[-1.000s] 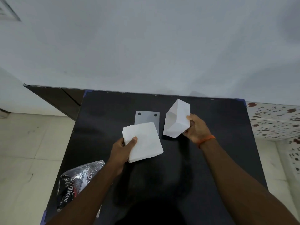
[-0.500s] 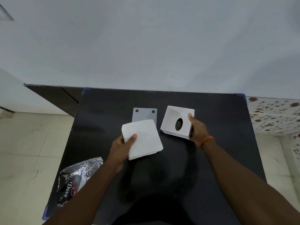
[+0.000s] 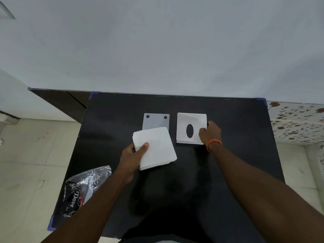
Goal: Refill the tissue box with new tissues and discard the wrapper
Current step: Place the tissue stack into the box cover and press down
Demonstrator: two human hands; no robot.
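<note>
My left hand (image 3: pixel 134 155) holds a square stack of white tissues (image 3: pixel 155 148) above the black table (image 3: pixel 236 128), thumb on top of the stack. The white tissue box (image 3: pixel 191 128) rests open side up on the table right of centre, and its oval slot shows as a dark hole in its inner floor. My right hand (image 3: pixel 209 133) grips the box's right wall. The flat grey lid (image 3: pixel 156 121) with two round holes lies to the left of the box, partly under the tissues. The crumpled black and silver wrapper (image 3: pixel 85 186) lies at the table's near left edge.
A pale wall rises behind the table. A dark wooden panel (image 3: pixel 59 100) stands at the far left, a speckled surface (image 3: pixel 298 121) at the right. Pale floor tiles lie on both sides.
My right hand has turned the tissue box from tilted on edge to lying flat on the table, with its open side facing up. My left hand with the tissues has hardly moved.
</note>
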